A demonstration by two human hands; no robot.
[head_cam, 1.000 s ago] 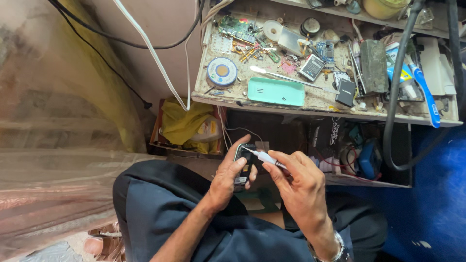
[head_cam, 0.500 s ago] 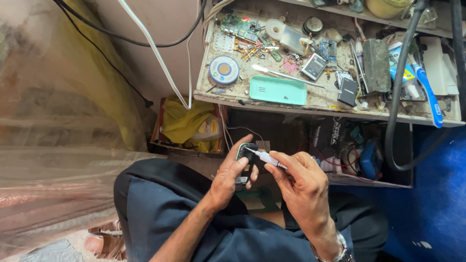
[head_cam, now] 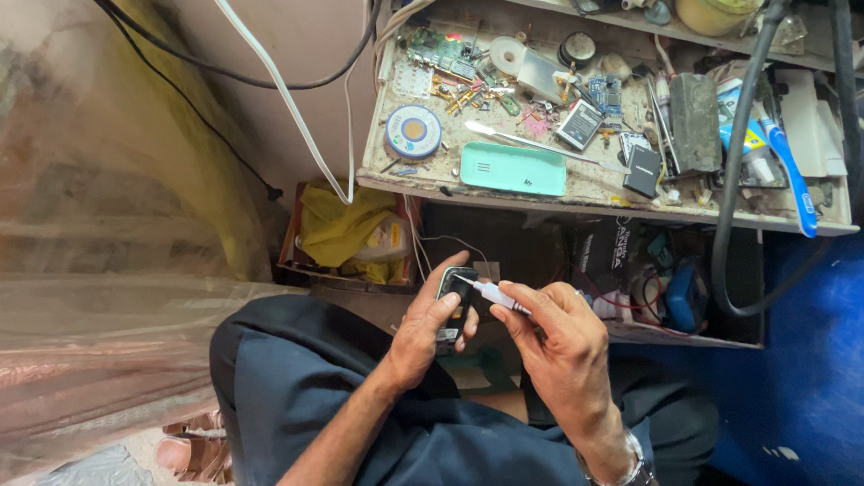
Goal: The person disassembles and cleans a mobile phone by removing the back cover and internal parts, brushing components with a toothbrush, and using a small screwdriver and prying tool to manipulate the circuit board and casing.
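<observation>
Repair work sits mid-step: left hand (head_cam: 423, 333) grips a small dark phone (head_cam: 453, 306) over the lap, right hand (head_cam: 558, 346) pinches a white-handled tool (head_cam: 493, 294) at its top edge; steady, precise pressure seems needed next.

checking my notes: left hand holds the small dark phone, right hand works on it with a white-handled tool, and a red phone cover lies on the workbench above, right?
Not quite: the phone cover on the workbench is mint green, not red, as the head view shows. The rest holds: the left hand holds the small dark phone and the right hand works with the white-handled tool.
</observation>
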